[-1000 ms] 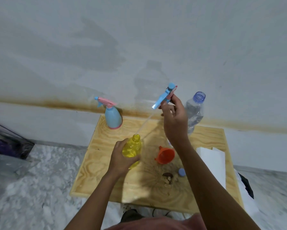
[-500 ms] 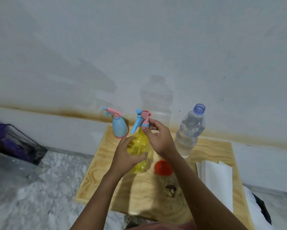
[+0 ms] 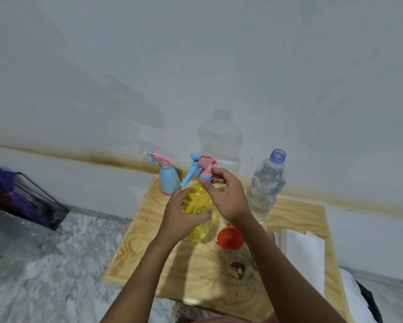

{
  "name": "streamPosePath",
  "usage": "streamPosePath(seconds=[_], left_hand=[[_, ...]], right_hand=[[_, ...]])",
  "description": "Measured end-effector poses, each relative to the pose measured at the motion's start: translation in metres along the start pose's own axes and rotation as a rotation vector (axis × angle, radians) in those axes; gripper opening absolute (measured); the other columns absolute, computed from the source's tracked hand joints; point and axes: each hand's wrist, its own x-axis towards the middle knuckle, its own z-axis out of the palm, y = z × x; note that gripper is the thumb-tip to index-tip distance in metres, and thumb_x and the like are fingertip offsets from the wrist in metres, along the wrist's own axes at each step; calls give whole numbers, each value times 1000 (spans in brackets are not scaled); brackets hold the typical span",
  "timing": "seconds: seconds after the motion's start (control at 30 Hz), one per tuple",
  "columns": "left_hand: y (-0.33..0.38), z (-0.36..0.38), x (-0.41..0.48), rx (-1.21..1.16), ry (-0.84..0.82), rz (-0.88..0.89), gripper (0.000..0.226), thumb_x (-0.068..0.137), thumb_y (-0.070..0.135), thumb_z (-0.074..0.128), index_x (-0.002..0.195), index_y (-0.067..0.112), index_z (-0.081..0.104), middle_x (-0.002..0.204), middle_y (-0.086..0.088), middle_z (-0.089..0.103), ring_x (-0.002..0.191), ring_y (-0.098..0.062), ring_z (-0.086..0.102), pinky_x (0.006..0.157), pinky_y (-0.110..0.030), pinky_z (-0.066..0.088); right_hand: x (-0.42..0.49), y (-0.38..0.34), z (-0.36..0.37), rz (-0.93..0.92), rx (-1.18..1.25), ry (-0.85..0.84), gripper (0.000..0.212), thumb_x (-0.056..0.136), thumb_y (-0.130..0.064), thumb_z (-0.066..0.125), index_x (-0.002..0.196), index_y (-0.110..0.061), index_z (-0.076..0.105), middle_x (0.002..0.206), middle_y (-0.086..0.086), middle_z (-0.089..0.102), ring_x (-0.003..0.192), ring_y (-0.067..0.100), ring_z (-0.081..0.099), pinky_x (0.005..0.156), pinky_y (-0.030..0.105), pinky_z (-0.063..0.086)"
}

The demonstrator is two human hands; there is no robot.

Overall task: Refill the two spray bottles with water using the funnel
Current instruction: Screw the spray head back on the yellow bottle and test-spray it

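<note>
The yellow spray bottle stands near the middle of the wooden table. My left hand grips its body. My right hand pinches the collar of the pink-and-blue spray head, which sits on the bottle's neck. A blue spray bottle with a pink head stands at the table's back left. The orange funnel lies on the table just right of the yellow bottle. An uncapped clear water bottle stands at the back right.
White folded paper lies on the table's right side. A dark knot marks the wood near the front. A wire basket with purple contents sits on the marble floor to the left. The wall is right behind the table.
My right hand brought the spray head down from the air onto the yellow bottle's neck. The left hand kept holding the bottle. The camera view shifted closer and lower.
</note>
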Motion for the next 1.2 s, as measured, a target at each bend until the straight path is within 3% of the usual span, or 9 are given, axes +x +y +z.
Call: streamPosePath(seconds=[0.13,0.23,0.4,0.6,0.73,0.9,1.0,1.1,1.2], left_hand=[[5,0,-2,-6,-8,11,39,61,34,88,93,30,65,90,4,55,83,-3,55,70,-9,42],[8,1,-3,-23,-2,16,37,65,29,89,94,30,67,91,1,58,82,-4,56,70,-11,43],[21,0,-6,-68,13,39,35,67,18,88,93,29,67,87,4,57,76,2,56,67,-8,42],[27,2,-7,-75,8,67,38,66,18,88,89,35,63,83,7,52,74,2,54,66,-7,40],[31,2,-8,-73,7,83,39,68,17,88,92,35,64,86,6,53,75,4,55,66,-6,40],[33,5,-8,-92,30,72,37,67,16,89,85,35,62,81,6,50,70,2,50,65,-9,40],[35,6,-8,-109,19,57,33,67,17,87,87,28,63,78,6,49,69,1,47,64,-10,40],[36,5,-7,-144,2,47,34,68,16,87,92,27,67,81,2,54,70,2,50,64,-10,41],[39,3,-6,-171,-1,49,37,69,15,87,98,28,70,88,-3,61,73,2,56,66,-10,43]], right_hand=[[1,-3,-2,29,80,-2,28,83,-25,79,101,-16,61,104,-8,68,98,3,63,82,29,55],[1,-7,-4,82,248,-33,17,88,-21,74,95,-15,59,97,0,68,92,11,65,86,32,52],[1,-10,-4,98,345,-34,13,91,-18,71,100,-16,61,99,6,70,94,17,66,91,40,52],[-3,-12,2,48,231,-5,25,90,-25,71,113,-17,68,107,-1,71,103,13,64,82,17,51],[-7,-16,1,88,365,-18,14,99,-23,57,102,-21,70,97,-7,73,97,12,65,92,34,50],[-8,-20,7,69,402,70,13,91,-13,69,103,-18,66,100,0,73,95,7,69,83,20,51],[-10,-21,14,88,394,149,24,86,-18,76,108,-22,65,108,1,72,102,12,68,89,25,53],[-13,-22,15,68,328,94,21,92,-23,68,113,-21,69,104,-4,73,99,12,66,92,31,53],[-11,-25,11,90,398,44,15,98,-19,60,104,-26,72,97,-4,72,95,14,65,92,41,51]])
